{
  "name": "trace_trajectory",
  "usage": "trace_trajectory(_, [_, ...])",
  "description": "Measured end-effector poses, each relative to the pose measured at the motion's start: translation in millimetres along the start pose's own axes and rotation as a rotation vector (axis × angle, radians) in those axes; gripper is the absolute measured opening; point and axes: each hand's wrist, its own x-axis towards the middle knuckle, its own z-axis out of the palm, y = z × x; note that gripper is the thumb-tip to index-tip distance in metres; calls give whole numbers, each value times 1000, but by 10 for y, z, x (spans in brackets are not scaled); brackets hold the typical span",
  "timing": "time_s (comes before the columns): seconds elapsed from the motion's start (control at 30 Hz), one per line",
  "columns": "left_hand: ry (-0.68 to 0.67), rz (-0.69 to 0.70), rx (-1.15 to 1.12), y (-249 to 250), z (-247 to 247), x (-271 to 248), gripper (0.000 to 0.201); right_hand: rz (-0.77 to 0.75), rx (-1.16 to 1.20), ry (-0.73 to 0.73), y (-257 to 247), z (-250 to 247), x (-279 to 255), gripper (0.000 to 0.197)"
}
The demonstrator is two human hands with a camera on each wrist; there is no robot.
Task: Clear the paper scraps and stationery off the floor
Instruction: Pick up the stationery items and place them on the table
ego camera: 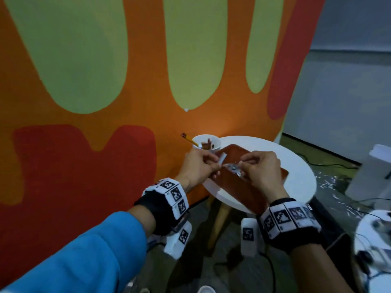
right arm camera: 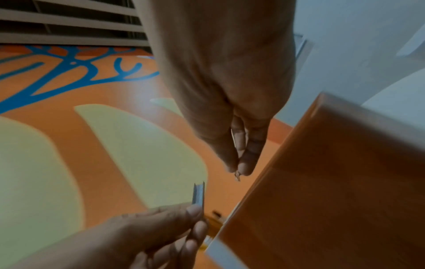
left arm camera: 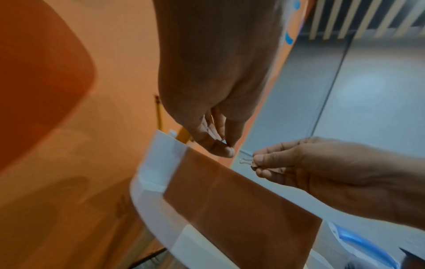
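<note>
- My left hand [ego camera: 197, 166] pinched a staple strip [right arm camera: 199, 195] and my right hand [ego camera: 261, 168] pinched a binder clip [left arm camera: 247, 161], both above the tray [ego camera: 249, 187] on the bench [ego camera: 300, 166].
- I judged this the drop-off step; next, each needed releasing, perhaps into the cup [ego camera: 206, 142] behind the tray.

A small round white table [ego camera: 296, 166] stood on pale wooden legs [ego camera: 218, 225] against the orange, green and red wall. On its top lay a flat reddish-brown board [ego camera: 239, 187], set at a slant and reaching out past the near edge. At the far left rim sat a white cup [ego camera: 206, 141] with a yellow pencil [ego camera: 188, 138] leaning out of it (and some brownish bits inside, too blurred to name). The floor [ego camera: 228, 265] beneath was dark.
</note>
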Motion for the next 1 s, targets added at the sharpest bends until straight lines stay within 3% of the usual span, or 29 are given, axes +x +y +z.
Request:
trace_trajectory(0.1, [8,35,60,41,254,164,21,-8,-32,55,144,-91,104,9])
trace_trajectory(0.2, [61,72,154,-15,266,258,29,-11,-71,11,229,-132,192,15])
trace_trajectory(0.43, [139,48,77,-156,-261,21,12,-124,21,-103,4,-11,92,15])
trace_trajectory(0.63, [268,-11,59,-460,-915,-471,11,-165,95,-508,-385,794,-335,17])
trace_trajectory(0.77, [348,-167,51,-1095,-1294,-873,9,-131,44,-753,-417,1483,-715,17])
trace_trajectory(1.0, [276,-591,135,-2814,-1680,-1672,12,194,-248,-1138,652,2784,-1821,9])
